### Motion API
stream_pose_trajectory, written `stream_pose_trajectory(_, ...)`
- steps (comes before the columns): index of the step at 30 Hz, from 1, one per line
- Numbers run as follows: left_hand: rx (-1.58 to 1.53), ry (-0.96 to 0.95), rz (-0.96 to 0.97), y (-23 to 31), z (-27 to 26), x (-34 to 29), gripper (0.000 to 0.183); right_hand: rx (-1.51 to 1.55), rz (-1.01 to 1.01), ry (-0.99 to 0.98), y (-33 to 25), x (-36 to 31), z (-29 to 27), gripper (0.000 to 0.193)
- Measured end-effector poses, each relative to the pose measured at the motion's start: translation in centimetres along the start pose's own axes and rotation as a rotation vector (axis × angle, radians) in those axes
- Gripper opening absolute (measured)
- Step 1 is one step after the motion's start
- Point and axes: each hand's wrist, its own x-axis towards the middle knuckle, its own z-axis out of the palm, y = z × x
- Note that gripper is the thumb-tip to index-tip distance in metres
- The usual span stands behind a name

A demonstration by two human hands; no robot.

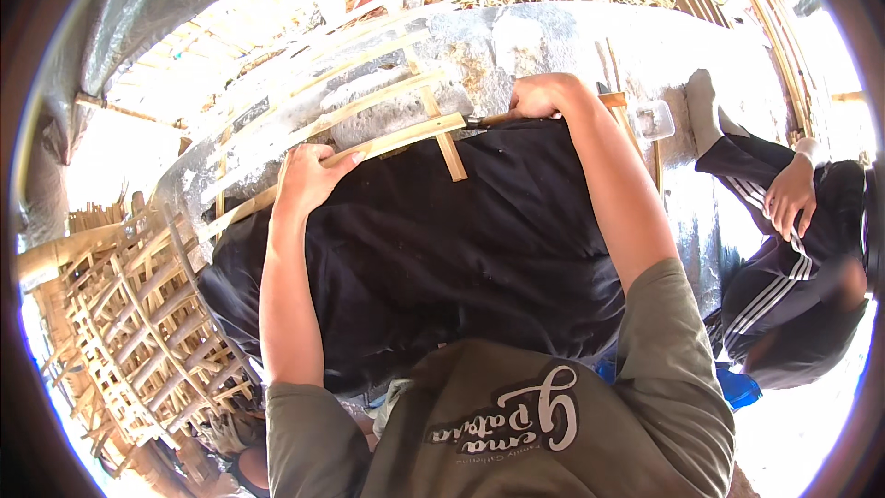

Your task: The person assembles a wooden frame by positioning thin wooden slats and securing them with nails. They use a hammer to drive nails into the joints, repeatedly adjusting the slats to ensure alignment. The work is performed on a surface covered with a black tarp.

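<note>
The left hand (312, 175) is closed around a bamboo slat (396, 140) at the far edge of the black trousers (461, 231), probably keeping it steady. The right hand (546, 95) grips a thin tool (499, 117) by the slat's end.

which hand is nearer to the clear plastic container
Right. The right hand is to the left of the clear plastic container; the left hand is much farther left, gripping a bamboo strip.
</note>
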Motion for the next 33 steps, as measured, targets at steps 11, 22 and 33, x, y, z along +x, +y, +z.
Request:
stream_pose_trajectory(11,-0.039,-0.042,-0.020,-0.7,0.5,1.1,0.065,-0.005,0.283,0.187,-1.1,-3.1,-1.8,0.038)
stream_pose_trajectory(22,0.021,-0.079,-0.055,-0.2,0.4,1.1,0.067,0.428,0.250,0.739,-0.9,-0.7,-2.8,0.049)
stream_pose_trajectory(33,-0.015,-0.100,-0.040,-0.2,0.7,1.4,0.068,0.332,-0.064,0.695,-5.3,6.2,-6.1,0.090)
